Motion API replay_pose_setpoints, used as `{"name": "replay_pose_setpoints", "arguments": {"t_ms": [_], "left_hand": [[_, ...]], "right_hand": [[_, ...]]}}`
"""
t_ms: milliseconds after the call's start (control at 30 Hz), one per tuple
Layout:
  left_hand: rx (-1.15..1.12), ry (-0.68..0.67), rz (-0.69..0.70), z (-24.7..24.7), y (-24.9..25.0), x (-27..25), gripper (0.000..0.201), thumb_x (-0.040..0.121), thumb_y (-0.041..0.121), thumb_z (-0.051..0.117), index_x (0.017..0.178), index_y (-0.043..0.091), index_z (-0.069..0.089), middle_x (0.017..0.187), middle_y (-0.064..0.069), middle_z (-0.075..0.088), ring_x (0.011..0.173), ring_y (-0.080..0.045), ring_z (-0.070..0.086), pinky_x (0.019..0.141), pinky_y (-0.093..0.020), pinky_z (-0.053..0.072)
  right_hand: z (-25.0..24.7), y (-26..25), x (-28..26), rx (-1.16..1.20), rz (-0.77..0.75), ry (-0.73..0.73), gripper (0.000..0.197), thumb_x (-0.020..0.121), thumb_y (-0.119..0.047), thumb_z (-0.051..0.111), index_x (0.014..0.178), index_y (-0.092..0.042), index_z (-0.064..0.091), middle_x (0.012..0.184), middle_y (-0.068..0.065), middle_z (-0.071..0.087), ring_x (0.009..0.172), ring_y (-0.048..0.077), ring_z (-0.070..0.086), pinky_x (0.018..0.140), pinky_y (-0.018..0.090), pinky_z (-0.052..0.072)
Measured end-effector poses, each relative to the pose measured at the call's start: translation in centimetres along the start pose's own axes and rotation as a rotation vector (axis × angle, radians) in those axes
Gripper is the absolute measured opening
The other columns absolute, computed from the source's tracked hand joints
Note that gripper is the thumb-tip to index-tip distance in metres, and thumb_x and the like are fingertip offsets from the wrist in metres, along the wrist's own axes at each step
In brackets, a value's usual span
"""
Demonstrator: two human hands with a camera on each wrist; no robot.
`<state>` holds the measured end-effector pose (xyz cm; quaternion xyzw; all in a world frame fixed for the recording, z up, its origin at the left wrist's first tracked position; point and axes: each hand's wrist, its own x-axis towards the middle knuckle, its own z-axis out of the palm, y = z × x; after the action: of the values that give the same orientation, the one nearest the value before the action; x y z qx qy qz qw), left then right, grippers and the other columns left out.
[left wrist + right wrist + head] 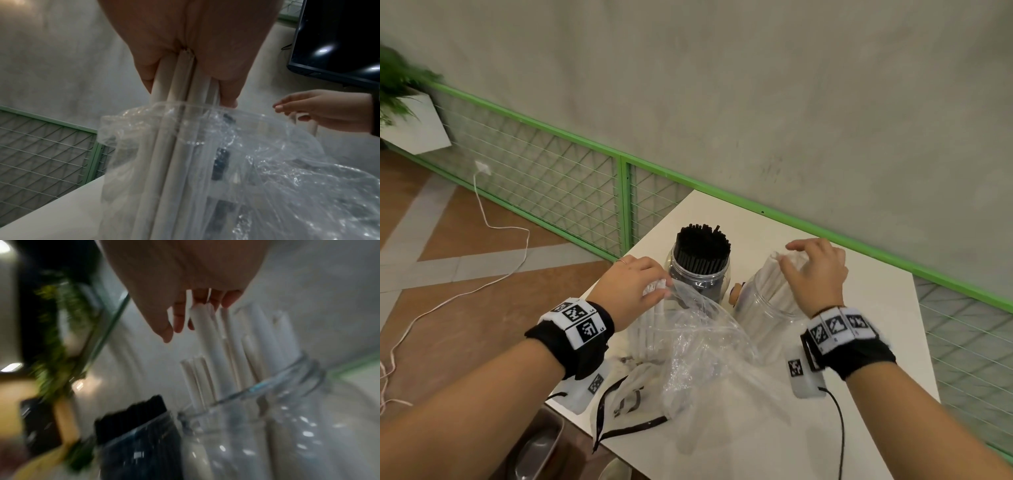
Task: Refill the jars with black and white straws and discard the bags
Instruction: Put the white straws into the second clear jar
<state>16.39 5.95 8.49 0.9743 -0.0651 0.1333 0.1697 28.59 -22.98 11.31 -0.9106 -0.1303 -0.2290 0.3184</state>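
My left hand grips the top of a bundle of white straws that stands in a crumpled clear plastic bag on the white table. My right hand hovers with relaxed, spread fingers that touch the tips of the white straws standing in the clear jar. To the left of it stands a jar full of black straws. In the left wrist view the bag wraps the bundle below my fingers.
A cork lid lies between the jars. A second clear bag with black trim lies at the table's near-left edge. Metal bins stand below that edge. A green mesh railing runs behind the table.
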Motion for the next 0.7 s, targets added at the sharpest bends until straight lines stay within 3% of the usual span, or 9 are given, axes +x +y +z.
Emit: {"name": "replay_pose_setpoints", "arguments": {"t_ms": [100,200,267,400,567,633,700], "left_hand": [[-0.007,0.025,0.021,0.0,-0.2,-0.2,0.051,0.08,0.061,0.028,0.099,0.031,0.065,0.106,0.009,0.063,0.086,-0.01,0.042,0.079,-0.025,0.028],[-0.001,0.035,0.03,-0.2,-0.2,-0.2,0.045,0.084,0.058,0.035,0.1,0.03,0.065,0.107,0.009,0.063,0.087,-0.01,0.041,0.08,-0.024,0.027],[0.001,0.025,0.024,-0.2,-0.3,-0.1,0.043,0.084,0.057,0.036,0.101,0.03,0.065,0.108,0.009,0.063,0.086,-0.009,0.04,0.08,-0.023,0.026],[-0.016,0.025,0.032,-0.1,-0.5,-0.1,0.051,0.081,0.062,0.03,0.099,0.03,0.065,0.106,0.01,0.063,0.085,-0.009,0.042,0.081,-0.024,0.027],[-0.022,0.01,0.019,0.0,-0.5,0.0,0.049,0.08,0.061,0.031,0.099,0.031,0.065,0.107,0.01,0.063,0.091,-0.016,0.05,0.084,-0.024,0.027],[-0.017,0.01,0.017,0.0,-0.6,0.0,0.049,0.08,0.061,0.031,0.099,0.031,0.065,0.107,0.01,0.063,0.091,-0.017,0.051,0.084,-0.024,0.028],[-0.015,0.014,0.014,-0.1,-0.6,-0.1,0.049,0.08,0.061,0.031,0.098,0.031,0.065,0.106,0.01,0.063,0.091,-0.017,0.051,0.083,-0.024,0.028]], "right_hand": [[-0.3,0.0,-4.5,-0.016,-0.293,-0.057,0.012,0.082,-0.034,0.061,0.087,-0.024,0.067,0.091,-0.012,0.058,0.095,0.013,0.04,0.077,0.03,0.028],[0.2,2.7,-8.9,-0.086,-0.398,-0.125,0.017,0.084,-0.031,0.055,0.083,-0.021,0.068,0.088,-0.008,0.063,0.092,0.02,0.049,0.077,0.032,0.035],[0.4,4.2,-9.6,-0.091,-0.43,-0.112,0.011,0.084,-0.016,0.059,0.085,-0.016,0.07,0.089,-0.001,0.065,0.09,0.025,0.052,0.082,0.033,0.04],[0.0,4.1,-7.3,-0.005,-0.347,-0.124,0.028,0.078,0.016,0.059,0.093,-0.006,0.068,0.097,0.007,0.063,0.095,0.023,0.052,0.09,0.014,0.034],[0.1,3.1,-3.9,0.058,-0.206,-0.202,0.034,0.082,0.018,0.048,0.103,-0.003,0.063,0.11,0.012,0.061,0.101,0.021,0.056,0.09,0.001,0.031],[0.1,2.8,-3.2,0.003,-0.217,-0.195,0.031,0.084,0.013,0.049,0.106,-0.004,0.063,0.119,0.012,0.06,0.111,0.028,0.055,0.099,0.014,0.032],[-0.5,2.0,-3.5,-0.073,-0.296,-0.065,0.026,0.084,0.006,0.054,0.105,-0.005,0.064,0.122,0.011,0.058,0.115,0.029,0.046,0.102,0.028,0.033]]}}
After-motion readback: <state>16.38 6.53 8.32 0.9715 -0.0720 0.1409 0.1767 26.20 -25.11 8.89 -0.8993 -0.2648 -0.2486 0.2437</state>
